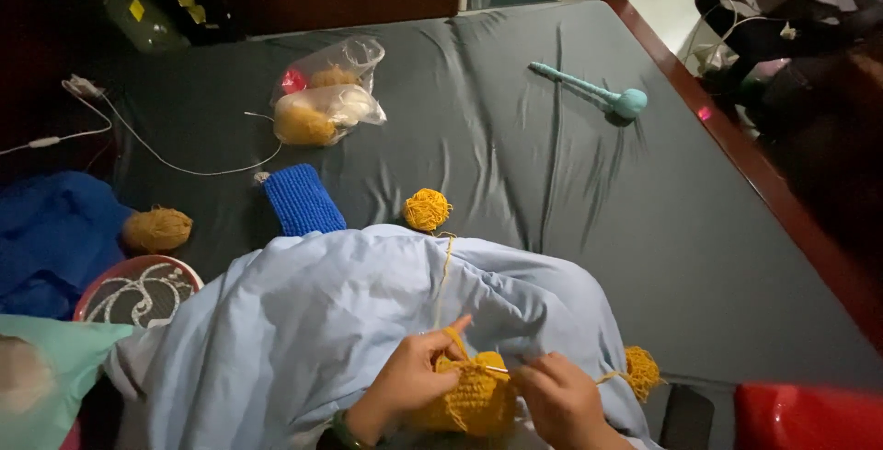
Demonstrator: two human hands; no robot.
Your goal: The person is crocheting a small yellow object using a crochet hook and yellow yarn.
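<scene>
The mustard-yellow crocheted yarn piece lies on the pale blue cloth over the lap, pinched by the left hand, with the right hand gripping a hook at its right edge, yarn strand running away to the small yellow yarn ball.

Both bare hands come up from the bottom edge of the view and meet low in the middle, close together. The left hand sits palm inward with its wrist bent, a dark band around that wrist, its forefinger raised and crooked upward while thumb and remaining fingers curl shut in a pinch. The right hand lies knuckles up, its fingers folded tightly inward, thumb and forefinger pressed together toward the left hand's fingertips.
</scene>
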